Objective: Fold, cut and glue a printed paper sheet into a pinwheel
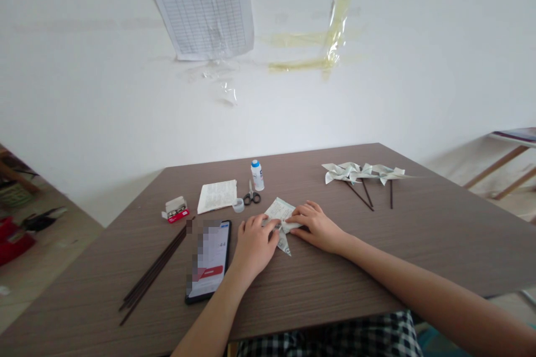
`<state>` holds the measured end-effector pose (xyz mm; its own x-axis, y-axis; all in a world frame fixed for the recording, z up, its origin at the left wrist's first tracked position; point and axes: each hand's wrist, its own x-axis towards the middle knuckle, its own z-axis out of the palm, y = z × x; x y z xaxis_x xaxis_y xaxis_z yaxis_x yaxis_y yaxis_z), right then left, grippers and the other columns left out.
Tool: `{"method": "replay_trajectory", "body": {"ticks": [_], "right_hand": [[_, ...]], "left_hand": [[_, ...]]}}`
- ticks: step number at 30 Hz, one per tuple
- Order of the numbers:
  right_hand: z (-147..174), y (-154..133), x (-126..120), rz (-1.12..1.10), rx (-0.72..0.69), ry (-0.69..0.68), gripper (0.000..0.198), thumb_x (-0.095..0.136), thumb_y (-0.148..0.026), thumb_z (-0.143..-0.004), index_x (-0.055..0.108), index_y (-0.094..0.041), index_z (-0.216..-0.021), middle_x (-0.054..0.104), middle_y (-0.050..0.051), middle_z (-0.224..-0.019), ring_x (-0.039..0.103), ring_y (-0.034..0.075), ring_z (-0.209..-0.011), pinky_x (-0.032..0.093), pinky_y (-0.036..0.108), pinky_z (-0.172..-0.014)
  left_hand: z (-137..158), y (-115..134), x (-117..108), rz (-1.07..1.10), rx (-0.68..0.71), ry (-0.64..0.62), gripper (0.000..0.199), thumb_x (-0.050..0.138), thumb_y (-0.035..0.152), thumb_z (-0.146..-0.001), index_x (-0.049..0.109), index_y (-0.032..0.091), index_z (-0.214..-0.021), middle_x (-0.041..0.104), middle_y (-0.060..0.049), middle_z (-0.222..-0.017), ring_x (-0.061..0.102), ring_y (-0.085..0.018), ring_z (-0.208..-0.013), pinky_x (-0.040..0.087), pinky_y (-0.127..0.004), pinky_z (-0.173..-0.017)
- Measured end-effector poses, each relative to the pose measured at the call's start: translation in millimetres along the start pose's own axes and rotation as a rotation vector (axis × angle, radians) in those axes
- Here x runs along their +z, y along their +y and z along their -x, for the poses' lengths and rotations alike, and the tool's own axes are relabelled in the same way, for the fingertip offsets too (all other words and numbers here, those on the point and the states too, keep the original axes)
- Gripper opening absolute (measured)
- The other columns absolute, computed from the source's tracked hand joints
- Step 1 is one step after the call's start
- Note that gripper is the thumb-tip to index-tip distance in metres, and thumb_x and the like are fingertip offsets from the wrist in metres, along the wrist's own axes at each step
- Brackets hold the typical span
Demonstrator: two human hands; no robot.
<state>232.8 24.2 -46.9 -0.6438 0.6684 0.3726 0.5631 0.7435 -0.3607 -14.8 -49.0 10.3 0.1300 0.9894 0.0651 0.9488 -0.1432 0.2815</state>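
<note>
A brown wood-grain table point(335, 290) stands against a white wall point(397, 89). Nearest, checkered cloth point(355, 337) shows below the table edge, right of the phone point(214, 265). Dark sticks point(159, 260) lie to the phone's left. Just right of the phone, the left hand point(254, 245) is curled, fingertips on a folded printed paper point(280, 210); whether it grips a fold, I cannot tell. Farther right of the phone, the right hand point(316, 228) pinches the paper's right side between thumb and fingers. The paper lies on the table between both hands. Beyond the phone are a small open box point(178, 215), a tape roll point(238, 206), black-handled scissors point(252, 197), a paper pad point(218, 196) and a blue-capped bottle point(258, 176). Well to the phone's far right lie paper pinwheels point(354, 172). Above the phone, a printed sheet point(205, 19) is taped up.
</note>
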Motion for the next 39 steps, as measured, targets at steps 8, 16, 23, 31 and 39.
{"method": "replay_trajectory", "body": {"ticks": [8, 16, 23, 31, 39], "right_hand": [[-1.3, -0.5, 1.7, 0.027, 0.006, -0.019, 0.026, 0.081, -0.03, -0.122, 0.095, -0.031, -0.145, 0.089, 0.012, -0.133, 0.083, 0.033, -0.133, 0.047, 0.075, -0.145], [-0.3, 1.4, 3.7, 0.035, -0.007, 0.008, 0.025, 0.083, -0.03, -0.121, 0.096, -0.031, -0.142, 0.09, 0.012, -0.132, 0.084, 0.034, -0.131, 0.048, 0.075, -0.143], [0.3, 2.6, 5.0, 0.048, -0.008, 0.015, 0.025, 0.083, -0.033, -0.121, 0.096, -0.032, -0.143, 0.089, 0.012, -0.133, 0.083, 0.034, -0.131, 0.049, 0.074, -0.142], [-0.6, -0.6, 2.9, 0.039, 0.011, -0.009, 0.026, 0.083, -0.031, -0.121, 0.096, -0.031, -0.144, 0.089, 0.013, -0.134, 0.083, 0.035, -0.133, 0.047, 0.078, -0.144], [-0.7, 0.5, 3.0, 0.023, 0.01, 0.0, 0.026, 0.083, -0.031, -0.121, 0.096, -0.032, -0.143, 0.089, 0.011, -0.132, 0.083, 0.034, -0.131, 0.048, 0.076, -0.143]], "left_hand": [[1.2, 4.3, -3.9, -0.031, 0.018, -0.018, 0.047, 0.064, 0.022, -0.124, 0.093, 0.036, -0.158, 0.082, -0.014, -0.171, 0.07, -0.042, -0.165, 0.05, -0.073, -0.146], [1.4, 5.8, -5.8, -0.054, 0.023, -0.033, 0.048, 0.064, 0.023, -0.123, 0.093, 0.038, -0.158, 0.081, -0.014, -0.172, 0.07, -0.043, -0.164, 0.05, -0.074, -0.145], [1.6, 5.6, -2.4, -0.057, 0.026, -0.023, 0.047, 0.066, 0.023, -0.121, 0.093, 0.037, -0.156, 0.08, -0.015, -0.172, 0.069, -0.045, -0.162, 0.047, -0.077, -0.144], [0.5, 3.9, -1.4, -0.062, 0.022, -0.019, 0.046, 0.067, 0.022, -0.121, 0.093, 0.038, -0.156, 0.081, -0.014, -0.171, 0.07, -0.044, -0.162, 0.047, -0.076, -0.145], [-1.0, 1.7, 1.0, -0.029, 0.016, 0.006, 0.042, 0.073, 0.024, -0.121, 0.094, 0.04, -0.154, 0.082, -0.012, -0.167, 0.071, -0.042, -0.161, 0.053, -0.068, -0.143]]}}
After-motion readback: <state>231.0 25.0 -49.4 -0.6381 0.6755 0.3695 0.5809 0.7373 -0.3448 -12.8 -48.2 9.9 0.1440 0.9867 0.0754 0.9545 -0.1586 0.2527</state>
